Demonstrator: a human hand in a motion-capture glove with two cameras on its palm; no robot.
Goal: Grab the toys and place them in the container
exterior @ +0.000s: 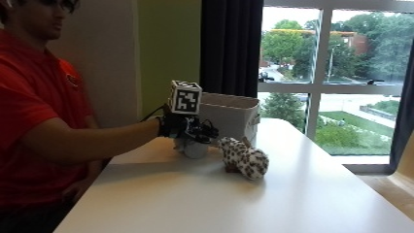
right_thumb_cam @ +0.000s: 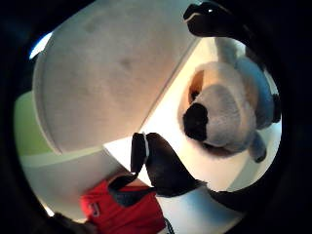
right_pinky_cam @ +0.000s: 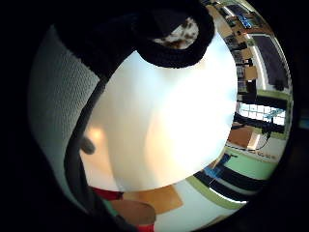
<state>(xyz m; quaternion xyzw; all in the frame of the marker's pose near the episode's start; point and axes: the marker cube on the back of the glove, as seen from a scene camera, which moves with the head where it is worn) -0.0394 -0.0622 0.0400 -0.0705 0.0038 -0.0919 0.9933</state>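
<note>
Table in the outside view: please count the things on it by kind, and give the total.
Plush toys: 2, a spotted toy lying on the table and a grey toy under the gloved right hand.
Containers: 1, the white container behind them.
Total: 3

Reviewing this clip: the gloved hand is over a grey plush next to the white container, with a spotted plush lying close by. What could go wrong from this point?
1. The right hand sits over the grey plush toy on the table. Its grip cannot be seen to have closed, so a lift could leave the toy behind.
2. The spotted plush toy lies close beside it and could be nudged as the hand moves.
3. The white container stands right behind; a low carry might catch its rim.
</note>
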